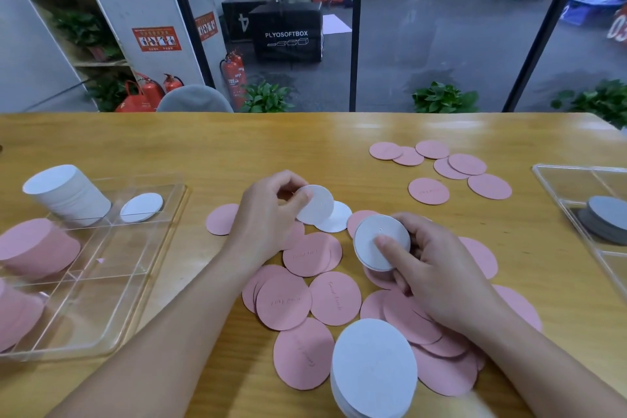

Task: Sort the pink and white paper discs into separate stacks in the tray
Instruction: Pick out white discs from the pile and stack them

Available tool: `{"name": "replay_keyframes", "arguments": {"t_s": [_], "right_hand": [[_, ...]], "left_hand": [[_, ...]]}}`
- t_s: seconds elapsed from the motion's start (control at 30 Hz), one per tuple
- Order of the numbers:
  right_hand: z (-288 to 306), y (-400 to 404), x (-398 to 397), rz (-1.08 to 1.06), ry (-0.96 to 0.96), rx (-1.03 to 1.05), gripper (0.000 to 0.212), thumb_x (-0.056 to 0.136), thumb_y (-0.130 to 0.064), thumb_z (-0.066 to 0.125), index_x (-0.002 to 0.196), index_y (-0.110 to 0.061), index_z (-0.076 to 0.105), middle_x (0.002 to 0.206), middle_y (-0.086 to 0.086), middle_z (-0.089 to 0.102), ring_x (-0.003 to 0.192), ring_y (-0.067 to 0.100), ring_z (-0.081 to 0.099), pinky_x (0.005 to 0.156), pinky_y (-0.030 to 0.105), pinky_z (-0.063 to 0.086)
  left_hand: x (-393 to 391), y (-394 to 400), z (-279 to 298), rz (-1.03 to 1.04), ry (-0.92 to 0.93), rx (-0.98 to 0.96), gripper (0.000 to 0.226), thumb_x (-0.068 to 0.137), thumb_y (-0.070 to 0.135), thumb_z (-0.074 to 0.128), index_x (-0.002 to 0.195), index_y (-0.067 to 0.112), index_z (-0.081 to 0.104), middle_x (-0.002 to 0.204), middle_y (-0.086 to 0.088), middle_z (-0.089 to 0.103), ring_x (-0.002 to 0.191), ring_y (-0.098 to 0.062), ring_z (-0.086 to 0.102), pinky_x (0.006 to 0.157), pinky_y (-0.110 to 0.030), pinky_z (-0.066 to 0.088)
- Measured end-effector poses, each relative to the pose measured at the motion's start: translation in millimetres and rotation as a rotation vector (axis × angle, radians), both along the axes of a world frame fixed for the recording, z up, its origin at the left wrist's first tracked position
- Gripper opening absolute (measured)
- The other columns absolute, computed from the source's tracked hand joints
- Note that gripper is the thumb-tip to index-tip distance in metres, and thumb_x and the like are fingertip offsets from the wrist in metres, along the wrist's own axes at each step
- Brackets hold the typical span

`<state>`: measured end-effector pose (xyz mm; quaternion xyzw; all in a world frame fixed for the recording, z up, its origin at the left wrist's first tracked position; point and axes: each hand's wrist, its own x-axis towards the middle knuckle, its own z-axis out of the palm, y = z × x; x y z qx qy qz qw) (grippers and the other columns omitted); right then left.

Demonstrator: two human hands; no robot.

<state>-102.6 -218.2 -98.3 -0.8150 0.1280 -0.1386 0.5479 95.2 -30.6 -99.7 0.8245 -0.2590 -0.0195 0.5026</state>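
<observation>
Slippage was the risk — the left hand (pixel 268 214) pinched one white disc (pixel 317 204) mid-frame, the right hand (pixel 427 265) clutched a white stack (pixel 381 243); thin paper might fan out before reaching the tray (pixel 159 234) at left.

A second clear tray (pixel 556 187) holding grey discs (pixel 607 222) sits at the bench's (pixel 203 146) right edge. Beyond its far edge stand red fire extinguishers (pixel 234 78), potted plants (pixel 441 98) and a black box (pixel 288 32).
</observation>
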Motion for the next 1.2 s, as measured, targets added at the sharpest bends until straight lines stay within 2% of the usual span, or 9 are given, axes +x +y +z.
{"name": "replay_keyframes", "arguments": {"t_s": [0.07, 0.13, 0.43, 0.53, 0.67, 0.8, 0.93, 1.03, 1.2], "right_hand": [[-1.2, -1.6, 0.2, -0.002, 0.005, -0.021, 0.011, 0.112, -0.02, 0.062, 0.106, -0.022, 0.071, 0.055, -0.016, 0.06, 0.049, 0.01, 0.064, 0.054, 0.022, 0.05], [-2.6, -3.0, 0.7, -0.001, 0.005, -0.041, 0.01, 0.113, -0.021, 0.061, 0.107, -0.019, 0.07, 0.055, -0.011, 0.062, 0.048, 0.011, 0.06, 0.052, 0.023, 0.046], [-6.7, -7.5, 1.0, 0.044, -0.05, 0.026, 0.014, 0.114, -0.022, 0.056, 0.109, -0.013, 0.066, 0.064, 0.006, 0.069, 0.055, 0.023, 0.049, 0.055, 0.038, 0.043], [-8.5, -8.7, 1.0, 0.026, -0.056, 0.022, 0.016, 0.115, -0.025, 0.056, 0.11, -0.012, 0.063, 0.063, 0.005, 0.068, 0.056, 0.023, 0.054, 0.057, 0.039, 0.047], [-8.0, -8.6, 1.2, 0.039, -0.037, 0.062, 0.009, 0.114, -0.026, 0.058, 0.117, -0.018, 0.062, 0.07, 0.02, 0.07, 0.059, 0.023, 0.066, 0.062, 0.036, 0.053], [-8.5, -9.9, 1.0, 0.067, -0.013, -0.001, 0.009, 0.114, -0.025, 0.06, 0.113, -0.028, 0.068, 0.06, 0.011, 0.066, 0.058, 0.024, 0.068, 0.059, 0.033, 0.051], [-4.6, -5.7, 0.9, 0.039, 0.022, -0.005, 0.011, 0.113, -0.025, 0.06, 0.109, -0.027, 0.07, 0.054, -0.008, 0.06, 0.068, 0.031, 0.079, 0.056, 0.031, 0.049], [-4.3, -5.7, 1.3, 0.03, 0.032, -0.016, 0.01, 0.113, -0.028, 0.06, 0.11, -0.028, 0.07, 0.055, -0.007, 0.062, 0.07, 0.037, 0.078, 0.061, 0.041, 0.051], [-6.4, -6.9, 0.9, 0.031, 0.029, -0.027, 0.01, 0.113, -0.03, 0.061, 0.109, -0.032, 0.07, 0.055, -0.004, 0.063, 0.074, 0.037, 0.08, 0.065, 0.047, 0.056]], "left_hand": [[-9.4, 4.0, 7.0, -0.039, 0.14, -0.142, 0.014, 0.105, 0.026, 0.075, 0.093, 0.022, 0.081, 0.093, -0.01, 0.077, 0.074, -0.032, 0.069, 0.066, -0.033, 0.056], [-21.2, 5.7, 10.3, -0.075, 0.247, -0.201, 0.016, 0.105, 0.027, 0.075, 0.094, 0.019, 0.082, 0.087, -0.008, 0.073, 0.067, -0.027, 0.061, 0.065, -0.037, 0.051], [-44.1, 1.3, 15.2, -0.081, 0.258, -0.109, 0.024, 0.105, 0.03, 0.074, 0.087, 0.015, 0.079, 0.059, -0.01, 0.062, 0.051, -0.013, 0.048, 0.051, -0.018, 0.039], [-48.8, -1.3, 16.9, -0.152, 0.233, -0.099, 0.022, 0.106, 0.03, 0.073, 0.089, 0.016, 0.079, 0.061, -0.005, 0.06, 0.059, -0.014, 0.052, 0.062, -0.022, 0.042], [-59.7, -7.1, 16.7, -0.385, 0.355, -0.126, 0.02, 0.112, 0.019, 0.064, 0.103, 0.012, 0.081, 0.071, -0.01, 0.057, 0.064, -0.023, 0.046, 0.055, -0.03, 0.036], [-55.4, -8.9, 12.2, -0.348, 0.282, -0.146, 0.028, 0.114, 0.009, 0.057, 0.112, 0.017, 0.084, 0.091, -0.005, 0.078, 0.076, -0.015, 0.07, 0.069, -0.027, 0.057], [-24.4, -7.6, -0.9, -0.013, -0.116, 0.2, 0.02, 0.107, 0.035, 0.068, 0.124, 0.033, 0.077, 0.114, 0.017, 0.071, 0.109, -0.013, 0.066, 0.092, -0.028, 0.052], [-16.1, -8.7, -7.1, -0.036, -0.157, 0.56, 0.057, 0.101, 0.065, 0.064, 0.149, 0.035, 0.062, 0.136, 0.014, 0.053, 0.13, -0.016, 0.041, 0.107, -0.035, 0.04], [-19.4, -17.2, -10.8, -0.058, -0.19, 0.565, 0.042, 0.099, 0.058, 0.07, 0.136, 0.04, 0.066, 0.132, 0.017, 0.051, 0.127, -0.016, 0.039, 0.103, -0.032, 0.032]]}}
